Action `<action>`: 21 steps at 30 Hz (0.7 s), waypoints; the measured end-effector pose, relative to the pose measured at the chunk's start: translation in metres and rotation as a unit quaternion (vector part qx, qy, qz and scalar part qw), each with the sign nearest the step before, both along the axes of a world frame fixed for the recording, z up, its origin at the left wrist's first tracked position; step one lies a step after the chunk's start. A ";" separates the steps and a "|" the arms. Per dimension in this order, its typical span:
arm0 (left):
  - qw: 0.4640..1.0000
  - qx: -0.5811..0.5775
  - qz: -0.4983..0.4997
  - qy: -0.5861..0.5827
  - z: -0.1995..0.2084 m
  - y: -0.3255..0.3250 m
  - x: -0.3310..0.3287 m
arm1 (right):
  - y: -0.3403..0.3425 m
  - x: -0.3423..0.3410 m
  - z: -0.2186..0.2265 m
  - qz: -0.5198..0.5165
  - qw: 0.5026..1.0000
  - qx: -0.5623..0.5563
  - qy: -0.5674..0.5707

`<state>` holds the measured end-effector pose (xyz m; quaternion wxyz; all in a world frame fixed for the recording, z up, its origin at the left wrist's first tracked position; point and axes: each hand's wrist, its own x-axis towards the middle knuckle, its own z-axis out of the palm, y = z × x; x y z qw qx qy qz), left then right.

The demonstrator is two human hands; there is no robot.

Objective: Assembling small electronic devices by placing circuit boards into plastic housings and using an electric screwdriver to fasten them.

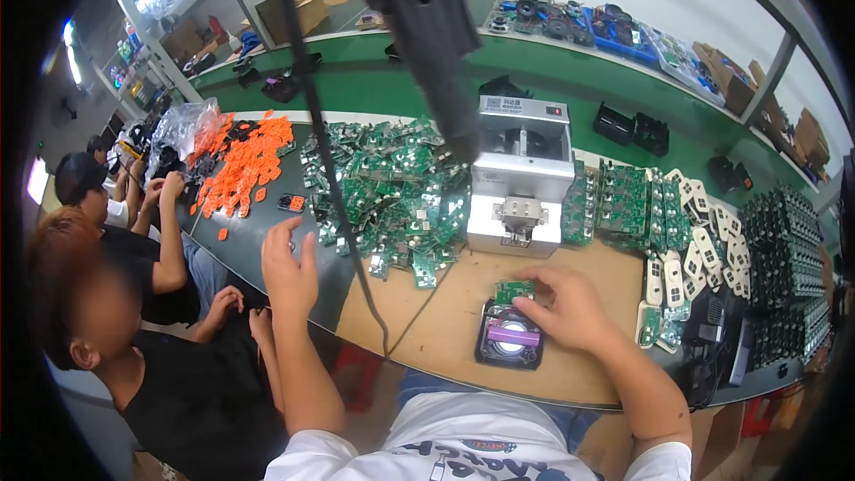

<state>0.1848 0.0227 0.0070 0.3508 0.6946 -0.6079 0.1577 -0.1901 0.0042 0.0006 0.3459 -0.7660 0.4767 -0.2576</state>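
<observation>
My right hand (pixel 568 305) pinches a small green circuit board (pixel 514 290) between thumb and fingers. That board is at the far edge of a black square housing (pixel 509 354), which lies on the brown board (pixel 445 347) in front of me. Inside the housing, a purple cylindrical battery (pixel 513 336) crosses a round pale part. My left hand (pixel 289 272) is raised over the bench's front edge at the left, thumb apart from the fingers. It seems to hold nothing.
Green circuit boards (pixel 383 178) are heaped left of a silver bench machine (pixel 521 169). A dark tool (pixel 419 36) and its cable hang overhead. Orange parts (pixel 245 160) lie farther left, cream panels (pixel 704 254) at right. A co-worker (pixel 196 392) sits close on my left.
</observation>
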 end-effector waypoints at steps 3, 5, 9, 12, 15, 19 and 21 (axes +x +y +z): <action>0.978 0.097 -0.014 0.183 0.008 0.009 -0.006 | -0.003 -0.005 -0.012 0.024 0.996 0.064 -0.065; 0.971 0.160 0.001 0.177 0.001 0.009 0.006 | 0.002 -0.011 -0.018 0.028 0.986 0.107 -0.127; 0.974 0.015 0.196 -0.116 -0.037 -0.012 0.075 | 0.009 -0.013 -0.025 0.070 0.983 0.016 -0.167; 0.981 0.143 0.125 -0.039 -0.063 -0.012 0.128 | 0.015 -0.011 -0.022 0.064 0.978 0.044 -0.195; 0.948 0.264 0.149 0.101 -0.042 -0.023 0.111 | 0.017 -0.010 -0.011 0.003 0.992 0.041 -0.120; 0.982 0.109 0.030 0.152 -0.022 -0.003 0.087 | 0.017 -0.009 -0.010 -0.014 0.998 -0.017 -0.066; 0.946 0.104 -0.059 0.301 0.005 0.000 0.036 | 0.012 -0.007 -0.012 0.040 0.994 -0.086 -0.062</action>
